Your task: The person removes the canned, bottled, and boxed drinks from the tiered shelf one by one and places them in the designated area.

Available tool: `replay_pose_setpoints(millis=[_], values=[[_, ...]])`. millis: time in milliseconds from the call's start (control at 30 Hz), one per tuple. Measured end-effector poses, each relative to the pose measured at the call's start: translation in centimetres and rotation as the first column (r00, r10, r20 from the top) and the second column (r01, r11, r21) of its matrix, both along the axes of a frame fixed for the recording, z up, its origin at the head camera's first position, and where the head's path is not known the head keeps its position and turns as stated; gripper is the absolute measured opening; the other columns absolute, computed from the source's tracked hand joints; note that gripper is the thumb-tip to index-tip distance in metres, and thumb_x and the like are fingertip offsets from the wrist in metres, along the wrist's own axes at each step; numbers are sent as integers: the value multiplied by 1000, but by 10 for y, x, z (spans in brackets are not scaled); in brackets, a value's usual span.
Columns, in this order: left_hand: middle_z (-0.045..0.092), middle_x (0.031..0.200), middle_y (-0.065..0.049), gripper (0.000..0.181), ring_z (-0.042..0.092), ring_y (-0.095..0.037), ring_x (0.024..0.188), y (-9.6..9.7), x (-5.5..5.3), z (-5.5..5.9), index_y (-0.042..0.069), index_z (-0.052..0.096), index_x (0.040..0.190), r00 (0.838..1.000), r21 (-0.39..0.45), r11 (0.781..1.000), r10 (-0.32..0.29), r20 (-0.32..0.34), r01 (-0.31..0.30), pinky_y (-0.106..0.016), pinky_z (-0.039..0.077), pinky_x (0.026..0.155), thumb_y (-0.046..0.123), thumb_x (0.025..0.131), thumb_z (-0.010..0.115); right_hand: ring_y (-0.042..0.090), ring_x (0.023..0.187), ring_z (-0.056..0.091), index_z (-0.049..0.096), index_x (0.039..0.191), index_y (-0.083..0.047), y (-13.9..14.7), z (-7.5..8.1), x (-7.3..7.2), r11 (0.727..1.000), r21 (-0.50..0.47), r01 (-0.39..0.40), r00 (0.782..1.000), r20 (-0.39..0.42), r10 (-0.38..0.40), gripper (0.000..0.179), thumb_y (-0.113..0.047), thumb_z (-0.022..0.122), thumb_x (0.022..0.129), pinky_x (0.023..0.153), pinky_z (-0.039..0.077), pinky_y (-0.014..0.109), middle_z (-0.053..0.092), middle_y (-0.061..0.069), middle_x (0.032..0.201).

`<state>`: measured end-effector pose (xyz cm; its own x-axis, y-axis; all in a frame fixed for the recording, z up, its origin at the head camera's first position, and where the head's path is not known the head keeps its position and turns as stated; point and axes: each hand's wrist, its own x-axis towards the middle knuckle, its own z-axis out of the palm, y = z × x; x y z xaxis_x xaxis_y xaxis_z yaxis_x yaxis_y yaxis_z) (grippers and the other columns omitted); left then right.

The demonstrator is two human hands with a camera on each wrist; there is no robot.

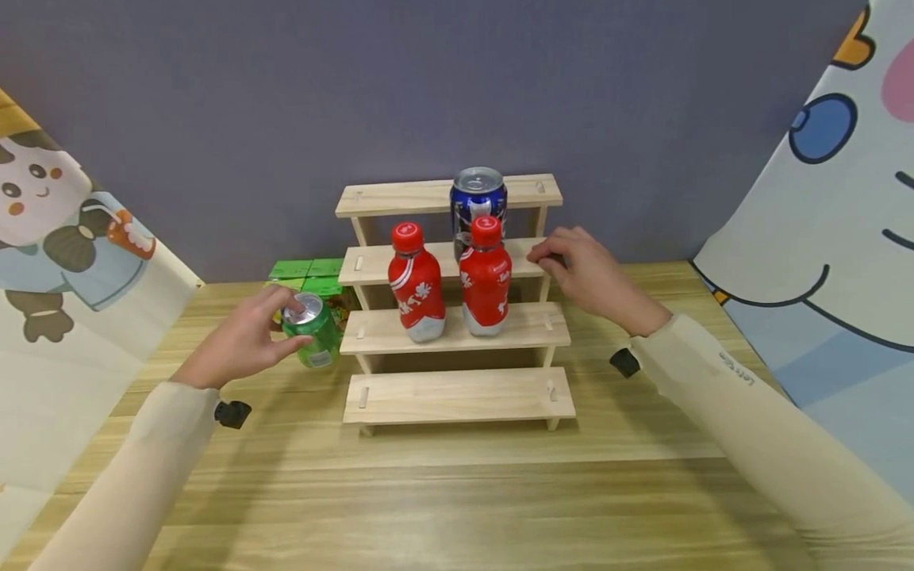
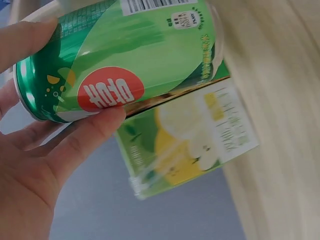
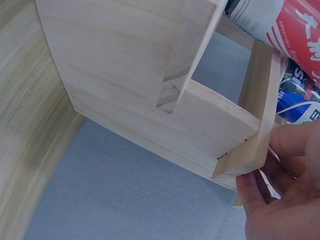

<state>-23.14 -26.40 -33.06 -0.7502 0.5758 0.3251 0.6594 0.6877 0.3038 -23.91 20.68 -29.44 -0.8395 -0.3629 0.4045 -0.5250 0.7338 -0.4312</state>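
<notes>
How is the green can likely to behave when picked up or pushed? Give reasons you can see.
The green can would probably feel slippery, since its surface looks smooth and shiny. Its round body suggests it might roll if tipped onto its side. It should stay fairly stiff when lifted: the left grip holds it and no dent shows.

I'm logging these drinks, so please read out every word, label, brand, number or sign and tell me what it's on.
"Lets": right sleeve; the rest is blurred.
"SI", apparently, cut off: blue can.
Characters on red disc and small print: green can; not clearly readable.
Green carton lettering: too blurred.
White lettering on red bottles: not clearly readable.
</notes>
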Motion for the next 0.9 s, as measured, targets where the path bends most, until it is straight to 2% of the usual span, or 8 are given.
replay_pose_setpoints(millis=[100, 267, 367, 467, 700, 900], values=[[54, 100, -3, 34, 56, -19, 87, 0, -2, -8, 9, 53, 98, 1000, -1, 1000, 9, 24, -9, -33, 53, 64, 9, 76, 79, 22, 84, 45, 69, 103, -6, -1, -1, 1, 1000, -1, 0, 1000, 2, 0, 14, -4, 59, 93, 69, 38, 38, 61, 4, 96], [52, 101, -4, 33, 55, -22, 90, 0, -3, -17, 10, 51, 100, 995, -11, 1000, 26, 100, -25, -36, 54, 67, 12, 80, 77, 23, 84, 45, 69, 102, -5, -2, -1, 0, 1000, 0, -7, 1000, -9, 7, 14, -3, 59, 92, 69, 38, 38, 61, 6, 96], [51, 104, -5, 33, 55, -23, 93, 1, -3, -20, 9, 51, 102, 994, -9, 1000, 29, 109, -28, -39, 54, 70, 13, 81, 76, 23, 83, 45, 69, 102, -5, -1, 0, -1, 1000, 0, -3, 1000, -8, 3, 14, -3, 59, 92, 69, 38, 38, 61, 6, 95], [49, 108, -6, 34, 54, -22, 92, 4, -3, -21, 9, 52, 103, 996, -12, 999, 40, 82, -39, -40, 52, 72, 12, 80, 77, 23, 84, 45, 69, 102, -5, 0, 0, -1, 1000, -3, 3, 1000, 1, -3, 14, -3, 59, 92, 69, 37, 38, 60, 6, 95], [45, 111, -15, 40, 42, -29, 97, 8, -8, -22, 4, 52, 99, 998, -17, 999, 27, -57, -28, -43, 40, 76, 6, 73, 82, 23, 85, 45, 69, 103, -5, 0, 1, -1, 1000, -10, 9, 1000, 17, -9, 15, -3, 59, 93, 70, 36, 38, 61, 6, 96], [46, 108, -16, 41, 39, -30, 94, 12, -12, -24, 3, 50, 98, 996, -19, 999, 37, -82, -39, -43, 38, 72, 4, 72, 82, 23, 85, 45, 70, 103, -6, -1, 1, -1, 1000, -8, 10, 1000, 18, -10, 15, -4, 59, 92, 70, 37, 38, 61, 5, 97]])
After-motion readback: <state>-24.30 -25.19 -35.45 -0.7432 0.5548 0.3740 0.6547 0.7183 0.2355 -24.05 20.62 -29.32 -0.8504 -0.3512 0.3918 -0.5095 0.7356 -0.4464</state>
